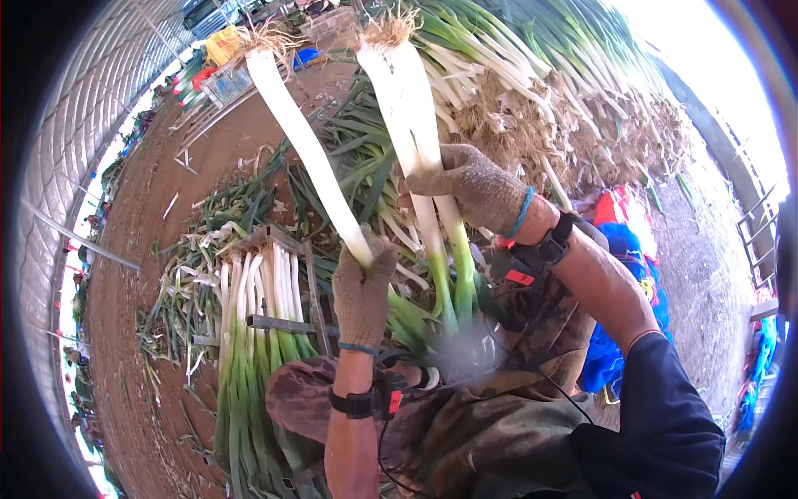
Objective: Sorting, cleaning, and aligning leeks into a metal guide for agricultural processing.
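My left hand point(363, 291), in a tan knit work glove, is closed around a single leek point(301, 137) where its white shank turns green. The leek's roots point up and away from me. My right hand point(474, 185), gloved alike, grips leeks point(403, 104) with white shanks side by side and roots at the far end; their green leaves hang toward my lap. How many it holds is hard to tell where they overlap. Left of my knee, a bundle of leeks point(262, 287) lies across a metal stand point(309, 291), roots away from me.
A large heap of leeks point(532, 75) with soil-covered roots fills the far right. Cut leaves and trimmings point(187, 287) litter the brown dirt floor point(125, 333) at left. Blue and red netting point(619, 274) lies at my right. A yellow crate point(222, 46) stands far left.
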